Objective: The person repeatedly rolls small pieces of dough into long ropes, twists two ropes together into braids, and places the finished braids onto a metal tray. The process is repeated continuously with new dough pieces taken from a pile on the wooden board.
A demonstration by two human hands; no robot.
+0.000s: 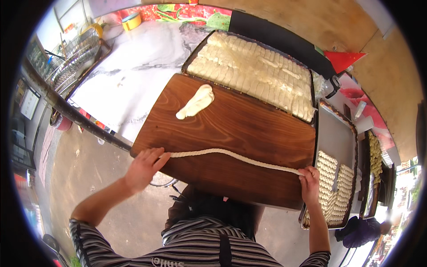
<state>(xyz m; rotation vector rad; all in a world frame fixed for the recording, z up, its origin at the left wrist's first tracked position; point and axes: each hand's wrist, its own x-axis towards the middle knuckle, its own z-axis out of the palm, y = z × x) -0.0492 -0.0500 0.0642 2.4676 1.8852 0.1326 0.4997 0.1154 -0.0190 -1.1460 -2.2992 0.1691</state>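
Note:
A long, thin rope of dough [230, 153] with a twisted surface stretches across the brown wooden board [247, 126], bowing away from me left of its middle. My left hand [143, 167] pinches its left end at the board's left front edge. At the right edge, my right hand [309, 183] grips the other end between thumb and fingers. Farther back on the board lies a loose, flattened piece of dough [196, 102], apart from both hands.
Behind the board, a tray of dough strips [250, 73] sits partly under clear plastic. To the right, a metal tray [335, 137] holds rows of twisted dough pieces [333, 190]. A wire basket [75, 61] and a yellow container [131, 22] stand back left. Another person [362, 232] is at far right.

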